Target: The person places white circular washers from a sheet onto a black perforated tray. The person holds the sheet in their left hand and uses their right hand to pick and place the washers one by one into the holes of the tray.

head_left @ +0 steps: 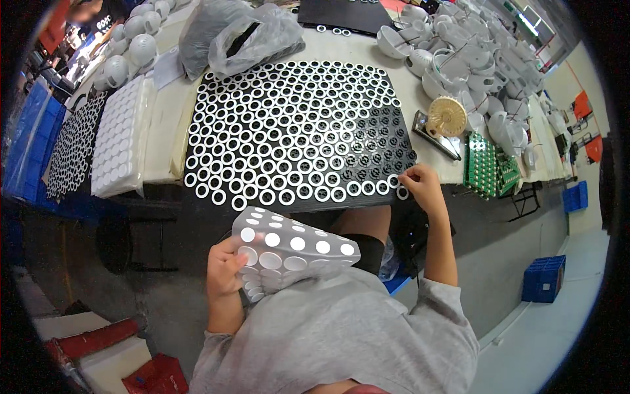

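A black tray lies on the table, most of its pockets filled with white rings; pockets at its right side are dark and without rings. My right hand pinches a white ring at the tray's near right corner. My left hand holds a grey flexible sheet covered with white round stickers, raised over my lap below the table edge.
Clear plastic bags lie behind the tray. White moulded housings pile up at the back right, with a cream gear-like disc and green circuit boards. White foam trays sit left. Blue crates stand on the floor.
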Demonstrator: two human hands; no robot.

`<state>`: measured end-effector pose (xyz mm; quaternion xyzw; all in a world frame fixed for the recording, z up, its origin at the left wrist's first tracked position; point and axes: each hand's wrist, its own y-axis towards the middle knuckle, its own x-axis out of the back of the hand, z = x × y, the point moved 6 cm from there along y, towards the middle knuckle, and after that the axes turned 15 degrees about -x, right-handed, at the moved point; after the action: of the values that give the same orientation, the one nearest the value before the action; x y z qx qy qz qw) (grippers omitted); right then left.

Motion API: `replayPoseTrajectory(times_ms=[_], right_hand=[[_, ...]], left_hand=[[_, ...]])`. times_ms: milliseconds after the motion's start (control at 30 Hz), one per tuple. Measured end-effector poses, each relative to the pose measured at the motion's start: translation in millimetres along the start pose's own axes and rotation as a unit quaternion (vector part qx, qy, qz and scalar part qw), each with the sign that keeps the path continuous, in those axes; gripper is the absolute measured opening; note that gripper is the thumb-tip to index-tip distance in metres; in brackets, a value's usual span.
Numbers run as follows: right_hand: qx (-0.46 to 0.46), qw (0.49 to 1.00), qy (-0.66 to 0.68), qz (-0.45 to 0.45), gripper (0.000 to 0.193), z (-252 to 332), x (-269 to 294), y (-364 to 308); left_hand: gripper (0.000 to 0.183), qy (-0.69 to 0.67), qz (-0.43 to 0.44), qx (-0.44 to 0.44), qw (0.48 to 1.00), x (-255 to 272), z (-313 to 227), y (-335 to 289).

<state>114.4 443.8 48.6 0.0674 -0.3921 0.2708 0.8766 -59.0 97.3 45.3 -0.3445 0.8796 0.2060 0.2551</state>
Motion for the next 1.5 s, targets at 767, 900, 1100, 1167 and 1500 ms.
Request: replayPoseTrajectory(times_ms=[767, 900, 1100, 1167, 1500], right_hand=[[0.494, 0.864, 0.045, 0.083, 0.032, 179.5, -21.7, -146.9], [0.547, 0.837, 0.02, 0.025, 0.032, 192.4, -32.1, -159.8], [0.602, 0.799, 0.002, -0.008, 0.025, 199.8, -48.4, -171.3], [0.606, 0.795, -0.013, -0.012, 0.024, 201.6, -47.6, -171.4], [0.617, 0.787, -0.018, -0.009, 0.031, 198.0, -51.3, -159.1]], left_hand=[[0.03, 0.001, 0.046, 0.006, 0.999, -38.2, -8.8, 9.1], [0.022, 0.046, 0.05, -0.013, 0.998, -38.5, -3.9, 7.5], [0.012, 0.077, 0.025, -0.052, 0.995, -47.4, -3.3, 11.5], [0.013, 0.014, 0.02, -0.036, 0.999, -44.7, 3.0, 10.0], [0.025, 0.056, 0.076, 0.013, 0.995, -42.2, 3.7, 1.0]])
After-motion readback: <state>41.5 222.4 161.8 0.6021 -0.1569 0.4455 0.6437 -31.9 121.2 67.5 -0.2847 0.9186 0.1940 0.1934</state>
